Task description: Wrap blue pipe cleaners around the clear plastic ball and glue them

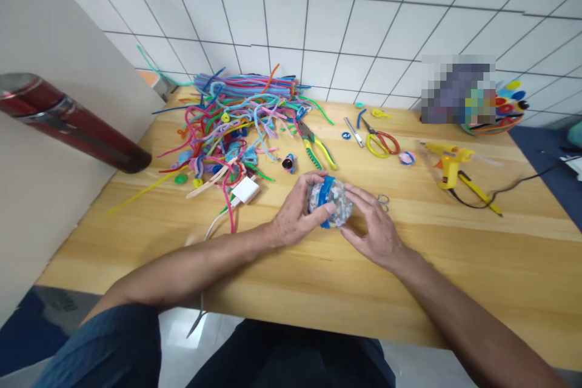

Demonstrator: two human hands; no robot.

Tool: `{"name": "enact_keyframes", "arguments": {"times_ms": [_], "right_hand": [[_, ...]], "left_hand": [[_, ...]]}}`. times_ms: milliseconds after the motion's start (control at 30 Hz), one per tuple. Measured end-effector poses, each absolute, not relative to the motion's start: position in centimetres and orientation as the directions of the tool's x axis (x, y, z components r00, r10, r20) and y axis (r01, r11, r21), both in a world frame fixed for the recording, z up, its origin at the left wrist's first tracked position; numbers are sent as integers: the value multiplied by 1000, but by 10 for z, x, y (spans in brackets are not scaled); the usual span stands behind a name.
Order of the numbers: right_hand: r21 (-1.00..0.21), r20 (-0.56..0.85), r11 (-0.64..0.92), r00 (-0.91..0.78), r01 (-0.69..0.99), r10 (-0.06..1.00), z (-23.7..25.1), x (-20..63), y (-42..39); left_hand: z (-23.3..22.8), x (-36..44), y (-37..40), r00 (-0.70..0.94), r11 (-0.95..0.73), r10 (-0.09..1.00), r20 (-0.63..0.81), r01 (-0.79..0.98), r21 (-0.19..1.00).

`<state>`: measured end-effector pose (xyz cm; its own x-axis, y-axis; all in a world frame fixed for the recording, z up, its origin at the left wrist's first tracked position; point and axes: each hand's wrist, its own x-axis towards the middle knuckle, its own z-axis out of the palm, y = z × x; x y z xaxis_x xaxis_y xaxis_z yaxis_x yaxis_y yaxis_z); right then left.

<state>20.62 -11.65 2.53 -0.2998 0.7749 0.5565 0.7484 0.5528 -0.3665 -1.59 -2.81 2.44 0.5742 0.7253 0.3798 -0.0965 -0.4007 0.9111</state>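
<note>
Fingers [321,213] of the left hand [295,218] are curling around a small clear jar [331,203] with a blue band, grasping it from its left side, while the right hand [373,229] is closing over the jar's right side, so both hands are gripping it together. The jar is lying on its side, resting on or just above the wooden counter [454,254], near the counter's middle.

Behind the jar and to its left, a tangled heap of coloured pipe cleaners [236,115] is spreading across the counter. A white charger block [245,190] is lying between that heap and the jar, its cable trailing toward the counter's front edge. Just behind the jar, green-and-yellow pliers [318,148] are lying, and further right of them scissors [382,140] with red and yellow handles. Well to the right of the jar, a yellow glue gun [448,163] is standing on the counter, its black cord running off to the right. A dark red cylinder [68,121] is jutting in far left of the jar.
</note>
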Motion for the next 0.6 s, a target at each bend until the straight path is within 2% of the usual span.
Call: {"name": "enact_keyframes", "arguments": {"times_ms": [100, 367, 600], "right_hand": [[-343, 589, 599, -331, 724, 738, 26, 204, -117], [-341, 586, 625, -360, 703, 725, 31, 203, -115], [-417, 568, 602, -322, 681, 757, 28, 204, -119]], "left_hand": [[26, -18, -29, 570, -345, 747, 343, -108, 932], [20, -21, -26, 556, -294, 765, 326, -149, 944], [21, -21, -30, 560, -342, 751, 349, -122, 932]]}}
